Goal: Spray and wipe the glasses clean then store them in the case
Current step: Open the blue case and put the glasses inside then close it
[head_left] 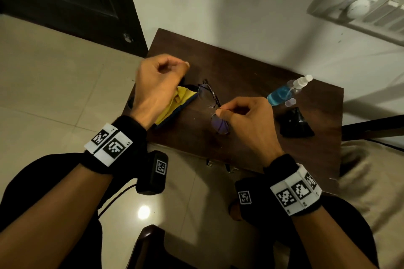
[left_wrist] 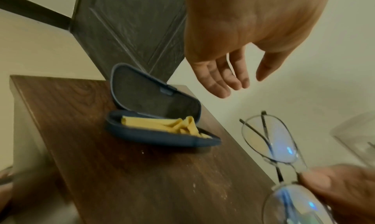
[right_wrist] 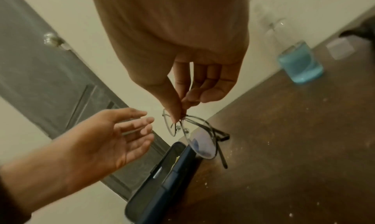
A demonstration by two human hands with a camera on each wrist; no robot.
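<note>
Now the glasses [head_left: 213, 107] are pinched at the bridge by the right hand [head_left: 247, 120] beside the open case [left_wrist: 154, 115]; the left hand [head_left: 157, 85] hangs loose and empty, so storing is judged unfinished.

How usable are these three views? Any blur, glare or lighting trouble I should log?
Head view: dim, warm light; left hand slightly motion-blurred, lamp glare on the floor. Left wrist view: case fairly sharp, blue reflections on the glasses, strong wide-angle bending. Right wrist view: soft overall; spray bottle blurred, right hand pinching the glasses readable.
</note>
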